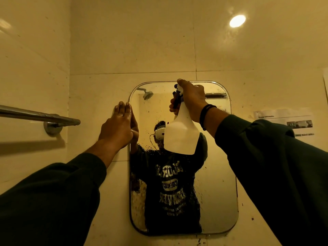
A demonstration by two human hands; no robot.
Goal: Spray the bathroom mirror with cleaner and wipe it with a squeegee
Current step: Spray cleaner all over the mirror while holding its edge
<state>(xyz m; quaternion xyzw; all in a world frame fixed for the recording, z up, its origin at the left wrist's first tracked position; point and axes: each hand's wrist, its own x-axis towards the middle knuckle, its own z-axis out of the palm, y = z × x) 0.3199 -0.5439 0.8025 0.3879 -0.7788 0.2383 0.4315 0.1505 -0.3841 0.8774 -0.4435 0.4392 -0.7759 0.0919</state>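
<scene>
While the right hand point(190, 102) grips the neck of a white plastic spray bottle point(181, 134) raised before the upper part of the rounded rectangular wall mirror point(213, 192), the left hand point(119, 125) presses flat, fingers straight, against the mirror's upper left edge. Droplets streak the glass.

- One rounded-corner rectangular wall mirror point(213, 192), its glass speckled with droplets.
- One white plastic spray bottle point(181, 134) with a blue trigger, held in my right hand point(192, 100).
- Two hands of mine: that one, and my left hand point(118, 125), flat against the mirror's left edge.
- One chrome towel bar point(35, 116) on the left wall.
- One black wristband point(205, 115) on my right wrist.
- One printed paper sheet point(285, 121) stuck to the wall on the right.
- One round ceiling light point(237, 20).
</scene>
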